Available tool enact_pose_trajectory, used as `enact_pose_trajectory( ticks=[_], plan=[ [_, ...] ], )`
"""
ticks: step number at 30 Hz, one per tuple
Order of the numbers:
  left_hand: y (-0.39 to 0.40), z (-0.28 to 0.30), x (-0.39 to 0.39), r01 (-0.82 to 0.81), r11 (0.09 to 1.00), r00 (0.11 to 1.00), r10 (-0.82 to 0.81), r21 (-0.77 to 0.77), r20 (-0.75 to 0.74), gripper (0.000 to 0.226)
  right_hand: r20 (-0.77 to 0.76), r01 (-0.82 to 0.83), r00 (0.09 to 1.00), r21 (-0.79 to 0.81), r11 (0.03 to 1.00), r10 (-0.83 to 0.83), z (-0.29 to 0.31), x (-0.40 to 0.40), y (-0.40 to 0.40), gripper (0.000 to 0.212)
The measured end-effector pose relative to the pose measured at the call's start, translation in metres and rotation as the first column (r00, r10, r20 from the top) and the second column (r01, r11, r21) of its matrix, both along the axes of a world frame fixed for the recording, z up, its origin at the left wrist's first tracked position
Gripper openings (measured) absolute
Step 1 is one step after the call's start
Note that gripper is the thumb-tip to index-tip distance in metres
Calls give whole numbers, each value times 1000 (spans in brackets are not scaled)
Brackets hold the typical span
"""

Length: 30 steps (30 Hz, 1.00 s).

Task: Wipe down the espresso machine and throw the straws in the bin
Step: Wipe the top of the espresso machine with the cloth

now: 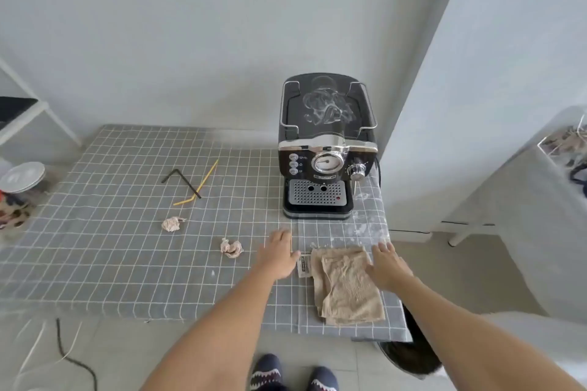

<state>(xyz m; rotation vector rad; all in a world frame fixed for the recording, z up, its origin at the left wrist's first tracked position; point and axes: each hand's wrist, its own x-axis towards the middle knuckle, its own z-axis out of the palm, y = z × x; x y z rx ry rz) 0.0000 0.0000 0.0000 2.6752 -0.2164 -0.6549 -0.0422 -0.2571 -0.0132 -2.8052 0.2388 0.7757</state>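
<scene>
Black shiny machine (pixel 324 149) on the checked grey cloth (pixel 111 247), at 12 o'clock from both hands, well apart. White smears on its flat top. Two thin bent straws (pixel 190 182), one black, one yellow, at 10 o'clock from the left hand (pixel 278 252). Soft beige rag (pixel 346 287) between the hands. Left hand flat, fingers loose, empty. Right hand (pixel 386 267) spread, resting on the rag's edge. Two crumpled paper balls (pixel 232 247) near the left hand.

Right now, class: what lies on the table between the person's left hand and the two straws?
In the head view, two crumpled paper wads lie on the checked cloth between the left hand and the crossed black straw and yellow straw.
</scene>
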Motion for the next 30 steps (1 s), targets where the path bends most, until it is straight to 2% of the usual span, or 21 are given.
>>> enact_pose_trajectory(
  ticks=[3,6,9,11,14,17,19,21,23,26,27,28,30],
  plan=[
    [-22,-16,-18,50,999,997,-51,-13,-63,65,21,84,996,-33,996,-84,-19,-19,13,56],
    [-37,-31,-33,43,999,997,-45,-32,-59,64,158,161,976,-45,986,-152,-33,-36,22,52],
    [-47,-39,-44,36,997,998,-39,-64,-49,68,288,192,939,9,981,-186,-35,-41,25,23],
    [-53,-43,-52,37,996,999,-40,-86,-32,78,329,211,912,133,968,-244,-28,-43,29,6],
    [-58,-42,-57,67,993,998,-66,-96,13,106,257,267,875,451,852,-410,-5,-43,34,14],
    [-65,-32,-63,86,983,996,-79,-163,51,120,280,185,867,587,788,-412,28,-44,38,11],
    [-68,-19,-65,25,956,1000,-25,-292,5,99,327,124,850,639,759,-414,55,-43,40,9],
    [-66,-3,-64,-27,884,999,14,-466,-32,51,347,90,827,695,713,-442,79,-40,38,17],
    [-60,16,-59,-1,859,1000,-4,-513,-8,21,333,77,836,716,694,-436,102,-35,32,26],
    [-48,53,-42,48,852,999,-35,-522,35,15,225,36,934,713,700,-277,135,-25,18,49],
    [-43,67,-33,74,848,997,-54,-525,53,20,187,17,963,677,736,-194,144,-21,16,59],
    [-39,82,-24,105,850,994,-81,-516,70,26,171,-8,977,629,777,-129,153,-17,15,61],
    [-31,113,-4,193,864,981,-154,-465,121,39,229,-67,971,555,829,-75,169,-8,18,37]
  ],
)
